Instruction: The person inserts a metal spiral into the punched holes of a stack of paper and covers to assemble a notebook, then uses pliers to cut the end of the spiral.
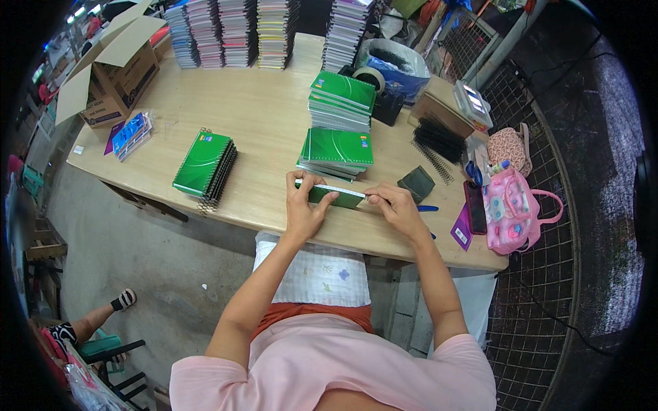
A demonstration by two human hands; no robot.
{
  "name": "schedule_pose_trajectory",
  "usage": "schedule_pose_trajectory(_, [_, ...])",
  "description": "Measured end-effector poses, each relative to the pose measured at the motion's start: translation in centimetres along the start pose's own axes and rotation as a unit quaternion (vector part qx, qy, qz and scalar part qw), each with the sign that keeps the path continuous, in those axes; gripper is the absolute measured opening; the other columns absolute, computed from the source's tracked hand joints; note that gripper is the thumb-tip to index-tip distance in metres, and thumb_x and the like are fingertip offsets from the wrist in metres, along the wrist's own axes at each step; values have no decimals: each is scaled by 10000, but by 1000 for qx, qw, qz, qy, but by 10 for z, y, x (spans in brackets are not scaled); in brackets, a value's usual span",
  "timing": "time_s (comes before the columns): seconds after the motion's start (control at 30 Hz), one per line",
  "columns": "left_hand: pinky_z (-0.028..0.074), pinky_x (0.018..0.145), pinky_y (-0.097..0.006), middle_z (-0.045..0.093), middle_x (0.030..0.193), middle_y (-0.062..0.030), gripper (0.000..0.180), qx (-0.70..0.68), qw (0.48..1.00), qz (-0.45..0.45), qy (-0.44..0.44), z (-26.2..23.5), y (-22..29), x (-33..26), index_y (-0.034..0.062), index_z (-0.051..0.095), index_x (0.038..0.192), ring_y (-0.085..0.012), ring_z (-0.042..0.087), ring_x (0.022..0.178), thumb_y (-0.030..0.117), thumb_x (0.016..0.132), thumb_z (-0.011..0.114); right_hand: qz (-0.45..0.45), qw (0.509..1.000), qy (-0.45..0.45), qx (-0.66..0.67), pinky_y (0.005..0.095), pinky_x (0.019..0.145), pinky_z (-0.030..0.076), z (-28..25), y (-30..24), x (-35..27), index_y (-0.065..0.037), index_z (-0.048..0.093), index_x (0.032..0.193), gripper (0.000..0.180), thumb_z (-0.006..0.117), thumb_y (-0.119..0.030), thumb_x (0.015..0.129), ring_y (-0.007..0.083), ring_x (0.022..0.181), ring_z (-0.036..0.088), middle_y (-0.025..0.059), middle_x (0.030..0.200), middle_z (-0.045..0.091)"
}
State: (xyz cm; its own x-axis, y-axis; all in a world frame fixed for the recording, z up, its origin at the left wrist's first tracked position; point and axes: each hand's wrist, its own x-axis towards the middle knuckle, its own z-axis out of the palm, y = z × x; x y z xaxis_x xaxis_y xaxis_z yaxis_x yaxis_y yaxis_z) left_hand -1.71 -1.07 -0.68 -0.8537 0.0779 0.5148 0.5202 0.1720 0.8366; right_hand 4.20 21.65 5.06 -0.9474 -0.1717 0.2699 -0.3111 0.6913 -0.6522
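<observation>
- Left hand [306,207] and right hand [397,207] pinch opposite ends of a green-covered notebook [337,197] at the near edge of a wooden table [264,130]; uneven pressure could twist it askew.
- Just beyond, a notebook stack [337,147] (edges staggered) could slide if bumped.

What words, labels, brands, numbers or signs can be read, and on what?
Brown cardboard box: dark print, wording not copied here.
Green-covered, wire-bound notebooks: small coloured label, too small to read.
Purple flat card: pale mark, too small to read.
Blue rectangular packet: print too small to read.
</observation>
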Motion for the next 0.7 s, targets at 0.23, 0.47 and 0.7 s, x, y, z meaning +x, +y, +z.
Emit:
schedule_pose_trajectory(0.23, [493, 830, -405, 485, 1064, -159, 327, 11, 1000, -4, 8, -4, -4, -4, 43, 646, 974, -327, 555, 990, 150, 740, 848, 9, 997, 2, -73, 384, 718, 520, 8, -19, 7, -39, 675, 1053, 198, 691, -108, 867, 316, 814, 657, 147, 964, 665])
schedule_pose_trajectory(0.47, [468, 903, -429, 502, 1084, -159, 363, 11, 999, 34, -9, 1, -6, 0, 71, 652, 992, -339, 539, 1055, 272, 754, 840, 37, 992, 31, -114, 417, 806, 501, 8, -39, -2, -51, 681, 1118, 255, 679, -134, 876, 347, 893, 625, 149, 1084, 646])
schedule_pose_trajectory(0.7, [459, 916, -423, 499, 1082, -151, 366, 15, 999, 42, 31, -22, -13, -11, 83, 649, 978, -344, 541, 1041, 287, 743, 842, -20, 986, 63, -156, 465, 834, 452, 34, -40, 7, -5, 641, 1016, 192, 667, -113, 860, 388, 966, 571, 176, 1038, 602])
